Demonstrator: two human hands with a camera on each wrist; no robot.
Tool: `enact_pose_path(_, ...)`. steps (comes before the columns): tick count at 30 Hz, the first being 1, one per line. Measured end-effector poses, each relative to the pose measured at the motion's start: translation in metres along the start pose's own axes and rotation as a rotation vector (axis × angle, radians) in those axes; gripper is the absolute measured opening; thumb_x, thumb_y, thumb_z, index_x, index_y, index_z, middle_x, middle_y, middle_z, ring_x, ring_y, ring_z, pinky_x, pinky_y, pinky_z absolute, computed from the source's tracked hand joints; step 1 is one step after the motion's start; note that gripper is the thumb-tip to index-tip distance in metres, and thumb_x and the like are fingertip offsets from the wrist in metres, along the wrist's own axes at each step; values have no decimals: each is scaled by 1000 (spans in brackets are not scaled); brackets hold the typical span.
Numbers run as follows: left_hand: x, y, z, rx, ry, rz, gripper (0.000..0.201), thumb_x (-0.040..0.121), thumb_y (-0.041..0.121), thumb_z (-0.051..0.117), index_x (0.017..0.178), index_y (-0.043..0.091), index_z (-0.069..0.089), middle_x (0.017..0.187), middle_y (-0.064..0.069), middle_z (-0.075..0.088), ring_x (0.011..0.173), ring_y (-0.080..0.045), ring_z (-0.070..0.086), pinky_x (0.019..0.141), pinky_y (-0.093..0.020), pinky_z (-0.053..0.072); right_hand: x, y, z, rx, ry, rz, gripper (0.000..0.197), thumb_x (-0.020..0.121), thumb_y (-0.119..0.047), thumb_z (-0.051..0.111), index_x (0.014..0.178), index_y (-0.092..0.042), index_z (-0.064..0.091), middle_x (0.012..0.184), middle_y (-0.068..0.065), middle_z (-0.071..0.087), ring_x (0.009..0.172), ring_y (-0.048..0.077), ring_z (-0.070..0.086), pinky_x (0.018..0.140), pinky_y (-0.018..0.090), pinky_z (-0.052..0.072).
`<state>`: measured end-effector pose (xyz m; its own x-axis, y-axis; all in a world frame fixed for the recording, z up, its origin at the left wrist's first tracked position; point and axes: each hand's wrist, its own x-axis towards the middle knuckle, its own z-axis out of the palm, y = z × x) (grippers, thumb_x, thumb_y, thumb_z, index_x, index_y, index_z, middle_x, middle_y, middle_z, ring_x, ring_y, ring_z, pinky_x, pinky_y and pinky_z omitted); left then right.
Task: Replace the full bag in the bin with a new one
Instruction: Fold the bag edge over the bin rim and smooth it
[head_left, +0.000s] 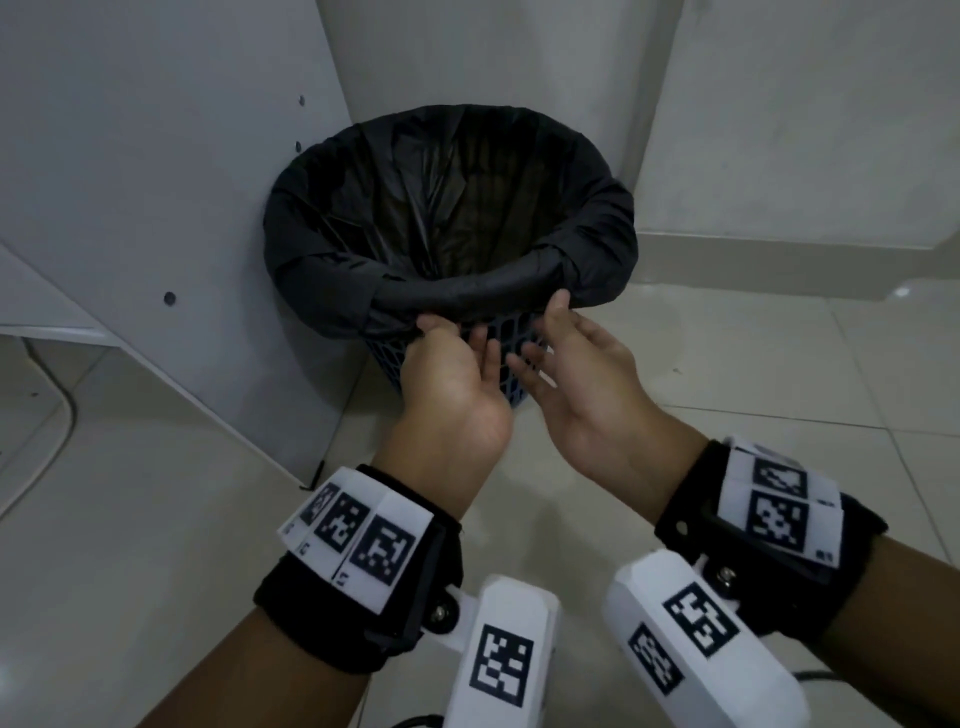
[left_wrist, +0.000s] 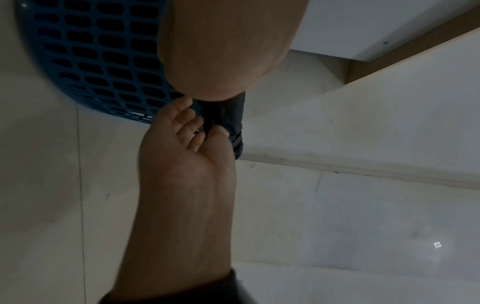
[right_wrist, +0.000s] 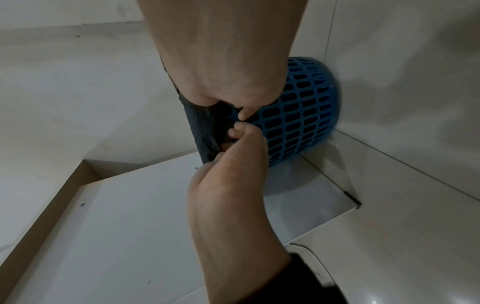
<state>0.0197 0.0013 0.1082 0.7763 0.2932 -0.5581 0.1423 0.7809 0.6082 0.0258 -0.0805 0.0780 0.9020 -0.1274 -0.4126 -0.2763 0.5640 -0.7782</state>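
Note:
A blue lattice bin (head_left: 387, 364) stands on the floor in a corner, lined with a black bag (head_left: 452, 208) whose edge is folded down over the rim. Inside I see only dark folds of plastic. Both hands are at the near rim, palms turned up. My left hand (head_left: 452, 332) pinches the bag's hanging edge between thumb and fingers, as the right wrist view shows at the left hand (right_wrist: 231, 137) on the bag (right_wrist: 202, 127). My right hand (head_left: 545, 332) pinches the same edge just to the right, seen as the right hand (left_wrist: 205, 127) on the bag (left_wrist: 231, 115) beside the bin (left_wrist: 98, 61).
A white cabinet panel (head_left: 130, 208) stands close against the bin's left side, and walls meet behind it. Pale floor tiles (head_left: 727, 364) spread to the right and towards me. A cable (head_left: 57, 395) lies on the floor at far left.

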Motion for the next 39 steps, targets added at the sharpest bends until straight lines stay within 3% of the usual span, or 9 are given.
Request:
enact_pose_path(6,12,-3,-4,-8,-5,59,32,108,24,42,130,4,55,78,0,53,57,-4,49,61,-18,51,3,-12,12,5,-124,8,22,100,-31,56,94,-11,64,81,1,60,68,9,52,70,25,54)
enact_pose_path(7,14,-3,-5,5,-4,64,32,108,23,41,131,4,54,82,-1,56,55,-4,49,58,-17,51,3,-11,13,7,-131,13,21,101,-30,55,93,-12,63,82,1,60,69,10,52,70,26,54)
enact_pose_path(10,16,-5,-11,24,-14,66,27,109,19,39,130,8,54,120,-10,62,66,-8,54,51,-14,50,4,-8,11,31,-151,29,17,104,-25,49,103,-13,62,87,3,60,70,11,52,70,27,56)
enact_pose_path(18,15,-4,-19,112,-61,77,23,109,25,38,118,20,59,112,-2,64,69,-7,56,56,-17,47,6,-13,12,66,-234,65,17,107,-17,41,112,-14,57,97,3,61,80,14,56,73,31,56)
enact_pose_path(23,13,-2,-22,176,-88,83,27,106,25,49,128,22,63,79,6,57,61,-3,49,70,-20,50,7,-14,13,87,-268,86,39,106,-28,41,138,-6,47,108,6,62,94,18,60,75,32,61)
enact_pose_path(27,9,-5,-32,90,-23,130,37,101,26,59,137,21,57,94,6,65,77,-6,56,80,-22,53,7,-12,14,90,-268,86,40,106,-29,42,138,-6,47,106,6,63,92,18,61,69,30,60)
enact_pose_path(31,5,-1,-45,-72,-3,136,45,101,44,52,140,20,53,124,1,66,79,-9,59,72,-20,56,8,-11,15,91,-248,86,39,106,-29,43,137,-6,49,113,7,62,94,18,60,69,30,60)
enact_pose_path(36,10,6,-41,-5,-42,92,54,95,50,58,140,19,55,124,5,64,93,-7,60,69,-18,55,8,-10,15,100,-245,82,38,106,-27,43,137,-6,50,110,6,62,90,17,60,69,30,60)
enact_pose_path(39,18,7,-44,6,-42,82,46,100,41,54,137,13,56,111,5,62,83,-7,56,66,-18,54,7,-11,14,98,-241,82,38,106,-27,43,136,-5,50,108,6,62,89,17,61,67,30,60)
